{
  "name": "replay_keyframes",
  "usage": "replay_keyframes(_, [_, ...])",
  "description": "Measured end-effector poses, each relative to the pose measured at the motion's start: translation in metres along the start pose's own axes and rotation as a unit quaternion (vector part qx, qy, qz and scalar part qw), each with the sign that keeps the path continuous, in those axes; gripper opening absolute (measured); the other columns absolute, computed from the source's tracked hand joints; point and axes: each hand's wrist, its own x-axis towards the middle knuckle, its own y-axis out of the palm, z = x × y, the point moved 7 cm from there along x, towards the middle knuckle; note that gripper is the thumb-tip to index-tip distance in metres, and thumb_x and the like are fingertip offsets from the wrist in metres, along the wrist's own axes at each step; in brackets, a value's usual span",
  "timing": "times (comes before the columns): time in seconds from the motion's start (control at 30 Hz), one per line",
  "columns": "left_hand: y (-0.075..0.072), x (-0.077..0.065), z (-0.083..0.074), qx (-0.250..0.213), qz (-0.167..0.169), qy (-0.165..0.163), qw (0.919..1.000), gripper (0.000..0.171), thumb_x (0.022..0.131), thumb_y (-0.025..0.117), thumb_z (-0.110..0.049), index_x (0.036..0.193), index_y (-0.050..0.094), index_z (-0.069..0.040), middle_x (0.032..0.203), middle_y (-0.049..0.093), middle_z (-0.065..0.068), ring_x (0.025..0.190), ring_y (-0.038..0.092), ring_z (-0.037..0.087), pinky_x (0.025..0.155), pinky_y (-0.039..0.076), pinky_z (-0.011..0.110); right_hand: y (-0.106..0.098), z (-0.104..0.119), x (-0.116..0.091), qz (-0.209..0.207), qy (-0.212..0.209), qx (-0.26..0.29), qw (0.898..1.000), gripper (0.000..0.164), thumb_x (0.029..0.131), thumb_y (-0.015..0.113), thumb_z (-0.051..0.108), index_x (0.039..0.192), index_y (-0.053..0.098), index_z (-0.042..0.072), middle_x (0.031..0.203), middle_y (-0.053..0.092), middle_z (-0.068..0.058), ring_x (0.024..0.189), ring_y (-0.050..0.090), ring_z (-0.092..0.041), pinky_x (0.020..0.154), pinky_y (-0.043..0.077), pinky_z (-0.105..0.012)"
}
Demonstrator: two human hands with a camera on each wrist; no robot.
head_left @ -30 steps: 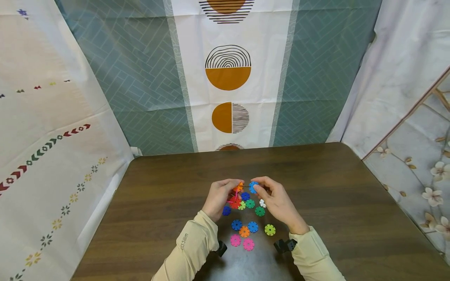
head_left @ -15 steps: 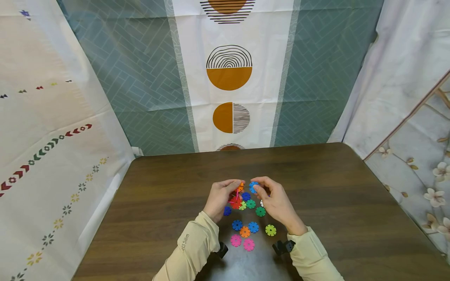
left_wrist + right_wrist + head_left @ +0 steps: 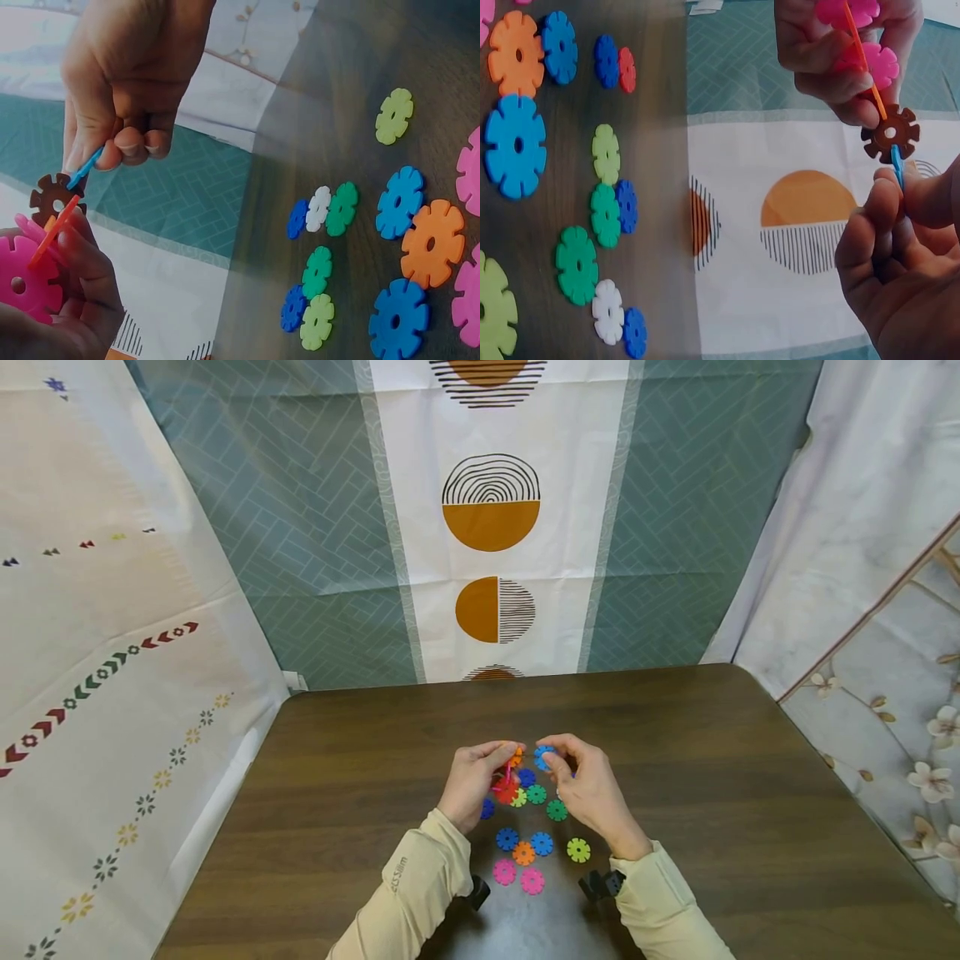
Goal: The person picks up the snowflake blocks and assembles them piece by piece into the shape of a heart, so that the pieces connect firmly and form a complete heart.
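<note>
My left hand [image 3: 471,781] grips a joined cluster of notched plastic discs. In the wrist views the cluster shows pink discs [image 3: 22,274], an orange disc [image 3: 868,73] seen edge-on and a brown disc [image 3: 901,135] at its end. Thumb and fingers of my right hand [image 3: 592,789] pinch a blue notched disc [image 3: 898,172], turned edge-on in both wrist views. Its tip meets the notched edge of the brown disc. Both hands are raised over the table, close together. Part of the cluster is hidden behind the left fingers.
Loose discs lie on the brown table [image 3: 360,793] below the hands. Among them are an orange disc [image 3: 523,853], a yellow-green disc [image 3: 578,850], pink discs [image 3: 532,882], green discs [image 3: 557,810], and a red disc [image 3: 627,70]. Patterned cloth [image 3: 491,552] hangs behind the table.
The head view has shifted very slightly. Both hands keep nearly the same place and still hold the cluster and the blue disc.
</note>
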Motion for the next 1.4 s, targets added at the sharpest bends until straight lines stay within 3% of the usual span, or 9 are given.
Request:
replay_keyframes(0.3, [0.004, -0.003, -0.004, 0.006, 0.003, 0.005, 1.0000, 0.032, 0.098, 0.060, -0.023, 0.106, 0.071, 0.005, 0.073, 0.064, 0.009, 0.062, 0.057, 0.015, 0.054, 0.048, 0.024, 0.001, 0.004, 0.000, -0.006, 0.017, 0.015, 1.000, 0.019, 0.097, 0.057, 0.006, 0.113, 0.067, 0.007, 0.076, 0.057, -0.011, 0.062, 0.054, -0.022, 0.053, 0.047, -0.027])
replay_keyframes(0.53, [0.005, -0.001, -0.002, -0.012, 0.013, -0.009, 0.9998, 0.035, 0.097, 0.059, -0.026, 0.112, 0.069, 0.004, 0.089, 0.068, 0.009, 0.070, 0.060, 0.016, 0.060, 0.050, 0.024, -0.002, -0.002, 0.002, -0.001, 0.031, 0.052, 0.998, 0.023, 0.099, 0.055, 0.012, 0.119, 0.066, 0.007, 0.083, 0.060, -0.014, 0.070, 0.059, -0.021, 0.064, 0.054, -0.027])
replay_keyframes(0.7, [0.011, -0.002, 0.006, -0.038, 0.050, -0.030, 0.9975, 0.035, 0.096, 0.060, -0.028, 0.112, 0.070, 0.001, 0.089, 0.069, 0.010, 0.066, 0.061, 0.015, 0.059, 0.051, 0.024, -0.002, -0.004, 0.002, 0.011, 0.033, 0.070, 0.997, 0.026, 0.099, 0.054, 0.008, 0.122, 0.063, 0.002, 0.089, 0.062, -0.016, 0.075, 0.062, -0.026, 0.072, 0.058, -0.035])
replay_keyframes(0.87, [0.019, -0.003, 0.009, -0.034, 0.093, -0.032, 0.9946, 0.036, 0.097, 0.057, -0.031, 0.110, 0.071, -0.001, 0.087, 0.069, 0.009, 0.065, 0.062, 0.015, 0.060, 0.053, 0.025, -0.003, -0.005, 0.001, 0.036, 0.030, 0.063, 0.997, 0.028, 0.101, 0.052, 0.020, 0.124, 0.062, 0.007, 0.091, 0.064, -0.010, 0.076, 0.063, -0.027, 0.069, 0.056, -0.029])
replay_keyframes(1.03, [0.013, 0.000, 0.010, -0.050, 0.081, -0.037, 0.9948, 0.035, 0.098, 0.055, -0.028, 0.116, 0.069, -0.002, 0.088, 0.070, 0.011, 0.062, 0.064, 0.016, 0.057, 0.055, 0.025, -0.006, -0.022, -0.007, 0.076, 0.067, 0.015, 0.995, 0.032, 0.102, 0.051, 0.026, 0.124, 0.059, 0.005, 0.086, 0.061, -0.007, 0.074, 0.059, -0.025, 0.068, 0.054, -0.031])
replay_keyframes(1.13, [0.008, 0.001, 0.008, -0.055, 0.075, -0.038, 0.9950, 0.034, 0.100, 0.052, -0.027, 0.120, 0.067, -0.002, 0.091, 0.071, 0.012, 0.065, 0.066, 0.017, 0.060, 0.056, 0.026, -0.003, -0.040, -0.017, 0.122, 0.116, -0.065, 0.984, 0.030, 0.095, 0.064, 0.025, 0.116, 0.061, 0.004, 0.082, 0.059, -0.003, 0.071, 0.055, -0.019, 0.063, 0.050, -0.030])
replay_keyframes(1.27, [0.006, 0.002, 0.008, -0.062, 0.076, -0.041, 0.9943, 0.036, 0.100, 0.051, -0.026, 0.122, 0.065, -0.001, 0.093, 0.072, 0.013, 0.066, 0.067, 0.018, 0.062, 0.057, 0.026, 0.004, -0.060, -0.033, 0.194, 0.164, -0.196, 0.947, 0.035, 0.078, 0.082, 0.030, 0.099, 0.063, 0.010, 0.080, 0.057, 0.002, 0.067, 0.051, -0.013, 0.062, 0.045, -0.031])
replay_keyframes(1.4, [0.007, 0.002, 0.009, -0.069, 0.074, -0.045, 0.9939, 0.037, 0.100, 0.052, -0.025, 0.123, 0.063, 0.002, 0.095, 0.072, 0.015, 0.065, 0.067, 0.017, 0.061, 0.056, 0.025, 0.008, -0.069, -0.042, 0.226, 0.174, -0.285, 0.915, 0.040, 0.067, 0.088, 0.034, 0.091, 0.062, 0.014, 0.079, 0.056, 0.006, 0.066, 0.050, -0.013, 0.064, 0.047, -0.036])
